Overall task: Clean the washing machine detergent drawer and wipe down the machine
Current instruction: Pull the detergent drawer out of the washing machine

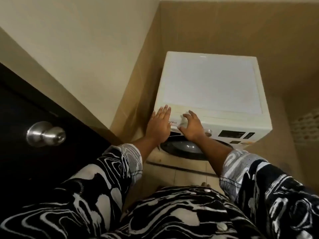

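At mid-frame, the left hand [159,125] lies flat, fingers together, on the white boxy washing machine [212,81]. The right hand [192,127] curls its spread fingers; I cannot tell if it grips anything.

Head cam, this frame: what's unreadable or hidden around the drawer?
Head view only.
Detergent drawer: mostly covered by left hand and right hand; open or closed unclear.
Right hand's grip: fingers curled, blurred; holding anything unclear.
Display panel: text too blurred.
Door glass: partly behind forearms.
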